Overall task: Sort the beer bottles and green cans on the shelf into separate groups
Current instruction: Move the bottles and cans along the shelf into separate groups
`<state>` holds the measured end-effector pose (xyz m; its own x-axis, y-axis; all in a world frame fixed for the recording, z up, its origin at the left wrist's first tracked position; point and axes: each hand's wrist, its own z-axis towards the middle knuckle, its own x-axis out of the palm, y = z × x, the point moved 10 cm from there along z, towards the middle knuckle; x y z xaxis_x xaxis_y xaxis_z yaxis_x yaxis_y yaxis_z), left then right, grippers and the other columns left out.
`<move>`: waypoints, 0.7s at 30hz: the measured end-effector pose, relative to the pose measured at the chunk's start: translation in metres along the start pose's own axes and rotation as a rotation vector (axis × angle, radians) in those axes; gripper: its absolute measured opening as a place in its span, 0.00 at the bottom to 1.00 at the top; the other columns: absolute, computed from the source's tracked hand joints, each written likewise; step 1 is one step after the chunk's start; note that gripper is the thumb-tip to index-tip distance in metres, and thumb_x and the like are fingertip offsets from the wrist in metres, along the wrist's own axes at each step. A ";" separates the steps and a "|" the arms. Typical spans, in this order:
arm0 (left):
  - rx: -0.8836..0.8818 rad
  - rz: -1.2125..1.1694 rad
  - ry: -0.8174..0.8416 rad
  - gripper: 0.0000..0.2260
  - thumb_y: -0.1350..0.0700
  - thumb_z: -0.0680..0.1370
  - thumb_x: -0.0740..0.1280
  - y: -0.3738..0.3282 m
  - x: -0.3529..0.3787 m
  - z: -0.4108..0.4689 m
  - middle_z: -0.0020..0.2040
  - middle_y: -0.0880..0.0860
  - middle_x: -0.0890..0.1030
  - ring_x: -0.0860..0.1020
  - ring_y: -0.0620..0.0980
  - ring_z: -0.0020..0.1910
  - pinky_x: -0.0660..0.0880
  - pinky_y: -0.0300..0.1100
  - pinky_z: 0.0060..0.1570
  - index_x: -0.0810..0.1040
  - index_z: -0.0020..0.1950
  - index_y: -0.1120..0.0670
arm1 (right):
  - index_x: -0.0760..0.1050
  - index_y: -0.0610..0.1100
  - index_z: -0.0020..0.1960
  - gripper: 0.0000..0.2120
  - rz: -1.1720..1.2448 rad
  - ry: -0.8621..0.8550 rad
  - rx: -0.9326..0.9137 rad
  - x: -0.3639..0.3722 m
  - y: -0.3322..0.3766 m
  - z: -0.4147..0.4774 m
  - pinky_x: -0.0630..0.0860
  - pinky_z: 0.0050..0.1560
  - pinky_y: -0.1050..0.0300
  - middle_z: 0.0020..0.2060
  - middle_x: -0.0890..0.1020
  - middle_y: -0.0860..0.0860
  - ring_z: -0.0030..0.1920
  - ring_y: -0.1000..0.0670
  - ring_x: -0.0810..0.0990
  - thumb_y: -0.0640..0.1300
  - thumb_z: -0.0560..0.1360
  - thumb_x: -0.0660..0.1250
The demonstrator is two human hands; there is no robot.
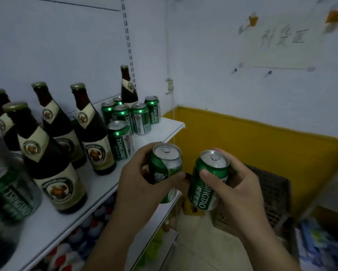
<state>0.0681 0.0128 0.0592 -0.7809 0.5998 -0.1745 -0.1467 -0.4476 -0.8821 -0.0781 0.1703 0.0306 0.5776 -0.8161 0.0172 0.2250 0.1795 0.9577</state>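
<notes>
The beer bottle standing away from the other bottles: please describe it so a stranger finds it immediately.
Follow the white shelf to its far end, where green cans cluster. The beer bottle rises among them: the only tall, dark glass thing there, all its neighbours being short cans.

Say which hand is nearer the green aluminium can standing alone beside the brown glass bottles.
Left. The left hand is close on the right of that lone green aluminium can; the right hand is farther right.
</notes>
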 end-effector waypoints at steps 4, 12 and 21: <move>-0.033 0.075 -0.131 0.26 0.53 0.68 0.79 0.017 -0.001 0.029 0.57 0.34 0.81 0.79 0.33 0.58 0.77 0.28 0.50 0.78 0.65 0.44 | 0.80 0.54 0.64 0.30 0.044 0.104 0.004 0.016 -0.021 0.067 0.82 0.57 0.50 0.56 0.85 0.61 0.57 0.58 0.83 0.58 0.62 0.77; -0.083 0.232 -0.253 0.26 0.47 0.68 0.79 0.069 -0.005 0.096 0.59 0.32 0.79 0.76 0.31 0.60 0.72 0.23 0.53 0.76 0.64 0.38 | 0.79 0.53 0.62 0.23 0.006 0.278 -0.131 0.083 -0.052 0.198 0.82 0.55 0.59 0.55 0.84 0.60 0.58 0.59 0.81 0.55 0.68 0.75; -0.143 0.176 -0.314 0.27 0.46 0.66 0.78 0.108 0.001 0.160 0.59 0.25 0.76 0.73 0.25 0.60 0.69 0.19 0.53 0.73 0.62 0.34 | 0.79 0.52 0.61 0.16 -0.027 0.415 -0.182 0.149 -0.083 0.296 0.79 0.51 0.65 0.53 0.85 0.62 0.56 0.62 0.82 0.43 0.75 0.76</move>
<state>-0.0451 -0.1411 0.0336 -0.9378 0.2796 -0.2057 0.0751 -0.4153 -0.9066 -0.2431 -0.1290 0.0388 0.8267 -0.5396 -0.1595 0.3577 0.2851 0.8892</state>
